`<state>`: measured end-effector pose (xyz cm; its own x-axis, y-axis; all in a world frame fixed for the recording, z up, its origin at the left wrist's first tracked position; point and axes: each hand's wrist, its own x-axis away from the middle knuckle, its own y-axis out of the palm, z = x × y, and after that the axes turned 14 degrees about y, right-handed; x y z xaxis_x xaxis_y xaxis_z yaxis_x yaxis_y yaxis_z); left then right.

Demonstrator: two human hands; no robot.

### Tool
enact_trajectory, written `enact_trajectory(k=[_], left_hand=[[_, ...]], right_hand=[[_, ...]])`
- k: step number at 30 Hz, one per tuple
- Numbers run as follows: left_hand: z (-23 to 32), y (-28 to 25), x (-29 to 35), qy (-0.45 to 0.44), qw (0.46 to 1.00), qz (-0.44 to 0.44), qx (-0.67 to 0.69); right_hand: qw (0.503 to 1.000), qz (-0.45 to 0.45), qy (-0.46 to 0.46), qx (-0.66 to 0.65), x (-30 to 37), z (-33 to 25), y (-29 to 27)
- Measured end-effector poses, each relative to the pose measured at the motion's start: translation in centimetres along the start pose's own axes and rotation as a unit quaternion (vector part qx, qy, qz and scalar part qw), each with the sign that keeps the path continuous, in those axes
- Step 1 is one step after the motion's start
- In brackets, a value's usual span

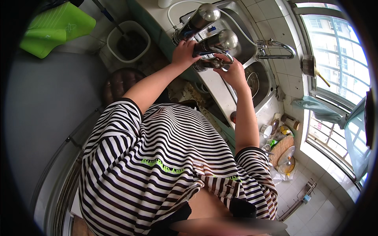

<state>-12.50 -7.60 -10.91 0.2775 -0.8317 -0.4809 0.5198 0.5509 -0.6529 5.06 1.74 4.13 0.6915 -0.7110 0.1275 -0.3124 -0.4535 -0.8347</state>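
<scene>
A water filter with two dark cylinders and domed silver ends stands at the sink: one far cylinder [195,26] and one near cylinder [214,43]. Between them, at their lower ends, my left hand [184,54] is closed on the filter. My right hand [234,72] has its fingers curled round a chrome fitting [212,63] on the near side of the filter, below a small curved spout. Some fingertips of both hands are hidden behind the filter. A white hose [235,23] runs from the filter toward the chrome faucet [275,50].
A double-bowl metal sink [269,84] lies right of the filter. Dishes, a woven basket [282,149] and lids crowd the counter near the window. A white bin [143,51] and a round brown stool [118,84] stand left. A green cloth [59,31] hangs upper left.
</scene>
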Motion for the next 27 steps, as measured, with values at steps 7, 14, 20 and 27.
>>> enact_trajectory(k=[7,14,20,27], left_hand=[[-0.1,0.3,0.0,0.008,1.0,0.01,-0.005],[-0.1,0.0,0.0,0.007,1.0,0.005,-0.004],[0.1,0.2,0.1,0.009,1.0,0.012,-0.007],[0.1,0.2,0.0,0.005,1.0,0.008,-0.007]], right_hand=[[0.978,0.155,0.033,0.136,0.7,-0.6,2.0],[0.991,0.098,-0.062,0.072,0.3,-0.1,0.5],[0.996,0.045,-0.019,0.071,0.2,0.1,0.3],[0.979,0.149,0.059,0.128,0.7,-0.3,2.5]])
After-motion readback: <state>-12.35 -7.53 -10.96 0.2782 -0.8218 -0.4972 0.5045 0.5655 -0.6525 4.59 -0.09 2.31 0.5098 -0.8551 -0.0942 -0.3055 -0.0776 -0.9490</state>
